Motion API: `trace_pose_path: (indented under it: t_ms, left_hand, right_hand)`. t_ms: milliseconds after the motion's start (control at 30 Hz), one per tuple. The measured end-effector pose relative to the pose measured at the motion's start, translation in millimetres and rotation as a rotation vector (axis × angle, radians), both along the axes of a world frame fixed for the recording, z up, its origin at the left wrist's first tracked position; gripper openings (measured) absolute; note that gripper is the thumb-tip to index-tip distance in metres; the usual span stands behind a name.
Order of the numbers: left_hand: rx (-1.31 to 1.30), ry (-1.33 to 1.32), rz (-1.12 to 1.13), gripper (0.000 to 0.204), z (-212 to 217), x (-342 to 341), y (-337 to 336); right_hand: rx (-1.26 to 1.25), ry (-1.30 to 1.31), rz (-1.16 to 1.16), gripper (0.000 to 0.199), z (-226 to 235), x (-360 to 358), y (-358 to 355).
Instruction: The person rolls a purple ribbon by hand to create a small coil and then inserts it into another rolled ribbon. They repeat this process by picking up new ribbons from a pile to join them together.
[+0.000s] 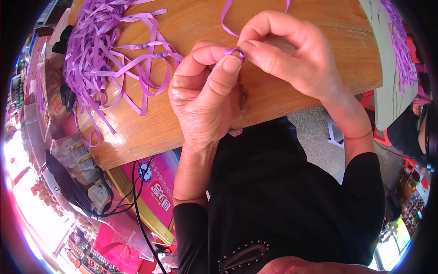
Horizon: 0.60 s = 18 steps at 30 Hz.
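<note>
Above the wooden table, my left hand pinches a purple ribbon between thumb and forefinger, where it bends into a small loop. My right hand meets it there, thumb and forefinger closed on the same ribbon just right of the loop. A length of the ribbon runs up behind my right hand toward the far edge of the picture. Whether the loop is knotted cannot be made out. Left of my hands lies a large tangled heap of purple ribbons, some with small wrapped knots.
At the right stands a pale table with another purple ribbon bundle. Below the wooden table's left corner are a pink printed box and a black cable. A stool stands on the floor at right.
</note>
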State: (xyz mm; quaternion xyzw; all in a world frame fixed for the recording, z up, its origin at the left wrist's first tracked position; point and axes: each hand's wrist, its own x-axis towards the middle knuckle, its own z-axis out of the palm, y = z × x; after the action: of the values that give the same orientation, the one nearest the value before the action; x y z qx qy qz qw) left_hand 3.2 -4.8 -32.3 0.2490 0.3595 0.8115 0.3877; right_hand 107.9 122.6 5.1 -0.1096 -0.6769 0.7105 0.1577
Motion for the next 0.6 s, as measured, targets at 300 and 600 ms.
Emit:
trace_pose_path:
  t_ms: [300,600]
  left_hand:
    - [0.002,-0.093,-0.02,0.009,4,-1,-1]
    - [-0.031,-0.06,-0.062,0.011,3,0,-1]
  right_hand:
    - [0.759,0.442,-0.128,0.025,-1,0,6]
    - [0.751,0.373,-0.111,0.017,3,2,6]
